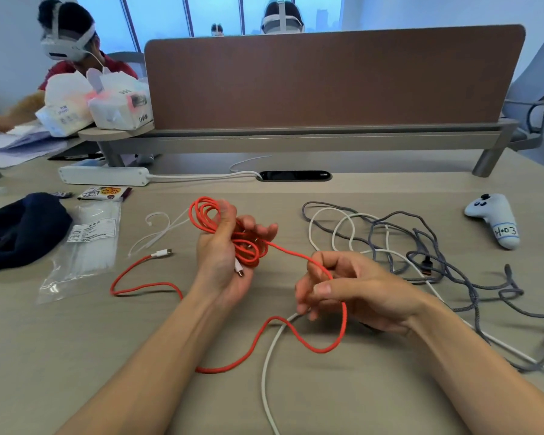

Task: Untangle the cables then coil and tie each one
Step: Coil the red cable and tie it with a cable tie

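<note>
Head view is showing the job partly along. At the centre of the frame the left hand (223, 246) is cradling several finished loops of the red cable (230, 237), fingers loosely curled around the bundle. To its lower right the right hand (343, 290) is pinching the free run of that cable, feeding it in. A long red tail is lying slack on the desk (390, 403) toward lower centre and left, so coiling looks unfinished and no tie is on. At right, the grey cable (471, 287) and white cable (270, 356) are lying tangled, untouched. Zip ties (157, 233) are waiting at centre left.
</note>
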A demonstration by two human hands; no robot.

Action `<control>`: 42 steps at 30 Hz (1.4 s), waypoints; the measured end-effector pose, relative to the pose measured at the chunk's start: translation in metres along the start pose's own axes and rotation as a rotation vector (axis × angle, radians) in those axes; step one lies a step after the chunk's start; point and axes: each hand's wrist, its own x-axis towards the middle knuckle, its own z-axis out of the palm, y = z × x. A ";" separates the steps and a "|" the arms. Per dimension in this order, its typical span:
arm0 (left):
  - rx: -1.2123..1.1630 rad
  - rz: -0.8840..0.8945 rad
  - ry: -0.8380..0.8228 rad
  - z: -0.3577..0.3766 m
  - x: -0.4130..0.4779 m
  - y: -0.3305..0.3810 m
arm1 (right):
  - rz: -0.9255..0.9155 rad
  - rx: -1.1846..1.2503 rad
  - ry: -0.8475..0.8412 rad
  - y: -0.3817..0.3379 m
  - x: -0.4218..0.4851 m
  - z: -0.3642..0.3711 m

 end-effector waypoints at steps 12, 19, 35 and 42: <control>-0.067 -0.079 -0.041 -0.012 0.010 0.017 | -0.171 -0.112 0.149 -0.002 0.000 -0.004; 0.022 -0.052 -0.031 -0.018 0.015 0.025 | -0.264 0.152 0.170 -0.011 -0.006 -0.009; 0.681 -0.252 -0.635 -0.025 -0.009 -0.018 | -0.160 0.237 0.143 -0.004 0.003 0.003; 0.987 -0.199 -0.737 -0.029 -0.011 -0.025 | -0.138 0.189 0.202 -0.003 0.004 0.009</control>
